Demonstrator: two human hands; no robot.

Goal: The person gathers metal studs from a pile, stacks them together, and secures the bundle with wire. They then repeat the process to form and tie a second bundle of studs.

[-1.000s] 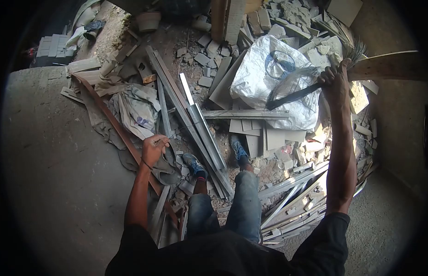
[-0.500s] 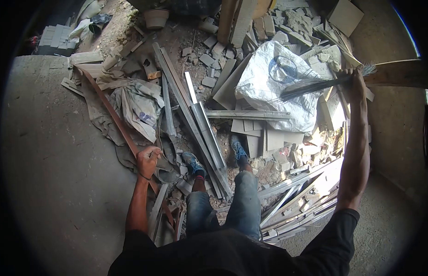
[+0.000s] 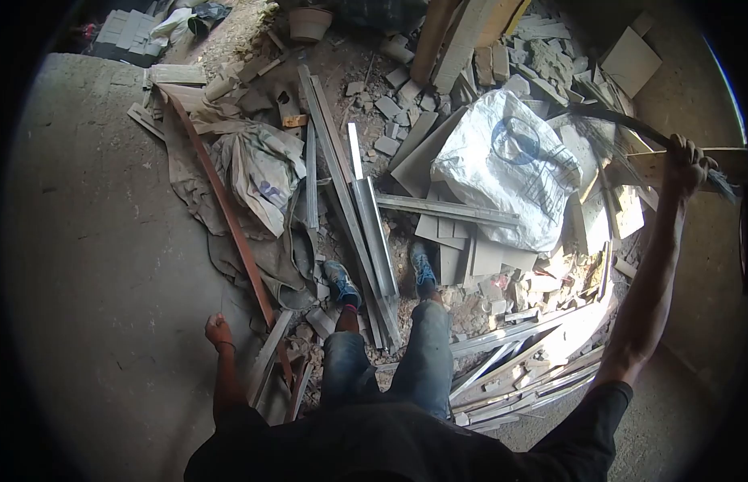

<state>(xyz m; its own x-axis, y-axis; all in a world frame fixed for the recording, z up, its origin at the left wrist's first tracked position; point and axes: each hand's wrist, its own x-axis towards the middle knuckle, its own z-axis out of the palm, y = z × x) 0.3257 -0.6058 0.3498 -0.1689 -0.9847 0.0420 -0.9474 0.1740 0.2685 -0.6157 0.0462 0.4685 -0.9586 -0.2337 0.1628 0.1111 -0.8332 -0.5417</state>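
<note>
My right hand [image 3: 686,166] is raised at the far right, its fingers wrapped round a bundle of thin dark wires [image 3: 623,120]. The long part of the bundle fans out leftward above the white sack [image 3: 502,173], and a short frayed end sticks out past the fist. Low on the left, my left hand [image 3: 219,331] is closed above the grey concrete surface. A faint thin line rises from its fingers, too fine to name. Just right of that hand runs a long reddish-brown metal bar [image 3: 221,205], apart from it.
Metal channels [image 3: 354,217] lie lengthwise in front of my feet. Broken tiles [image 3: 462,241], rubble and a crumpled cloth [image 3: 257,177] cover the ground. Wooden posts [image 3: 462,48] and a bucket [image 3: 309,24] stand farther off. Long strips [image 3: 543,361] are piled at the lower right.
My right hand has moved right and slightly down, swinging the wire bundle off the white sack. My left hand has dropped down and left, away from the reddish-brown bar. The view has shifted a little.
</note>
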